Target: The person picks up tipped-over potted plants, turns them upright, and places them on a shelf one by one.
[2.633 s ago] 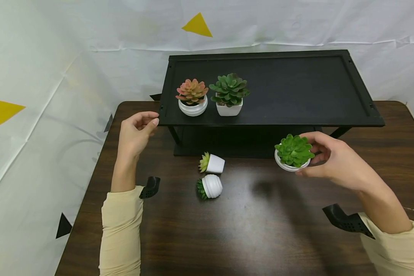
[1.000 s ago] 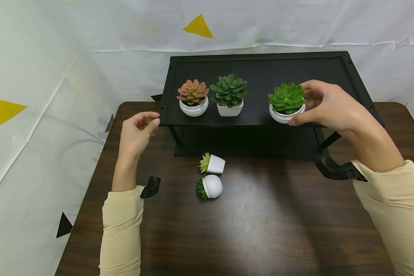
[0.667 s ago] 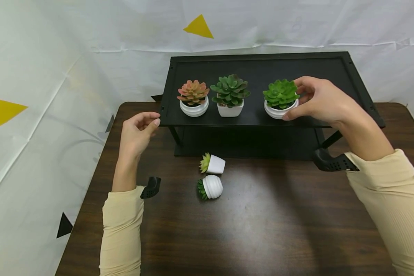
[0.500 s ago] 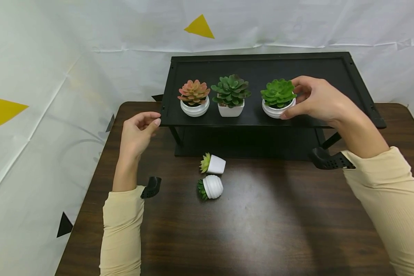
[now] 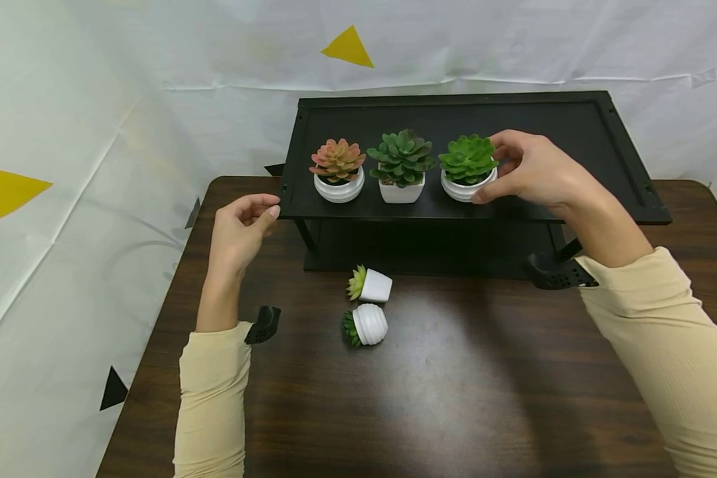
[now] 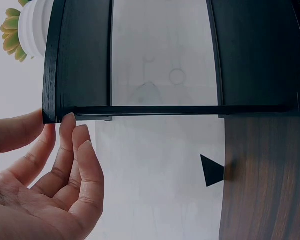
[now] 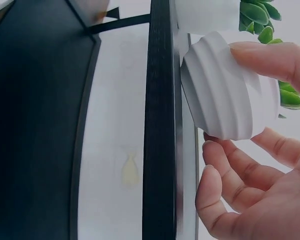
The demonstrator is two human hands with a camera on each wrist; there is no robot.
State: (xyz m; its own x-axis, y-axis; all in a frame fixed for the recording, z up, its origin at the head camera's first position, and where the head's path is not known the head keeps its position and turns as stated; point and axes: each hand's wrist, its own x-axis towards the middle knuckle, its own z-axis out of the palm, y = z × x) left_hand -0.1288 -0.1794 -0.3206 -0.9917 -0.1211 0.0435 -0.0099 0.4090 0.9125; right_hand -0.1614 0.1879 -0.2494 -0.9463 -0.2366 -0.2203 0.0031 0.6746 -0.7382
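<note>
Two hands pinch: the right hand (image 5: 534,169) has the green plant (image 5: 467,159), tipped a bit, at the top of the shelf (image 5: 561,153); the left hand (image 5: 237,229) has its corner (image 6: 52,111). Beside the green plant stands a dark plant (image 5: 403,159), then a pink plant (image 5: 338,161).

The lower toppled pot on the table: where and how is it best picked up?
Probably take the pot by its rounded white wall, from above and the right: it lies on its side, leaves to the left, bottom to the right. The other toppled pot lies close on the far side, so finger room looks tight there.
</note>
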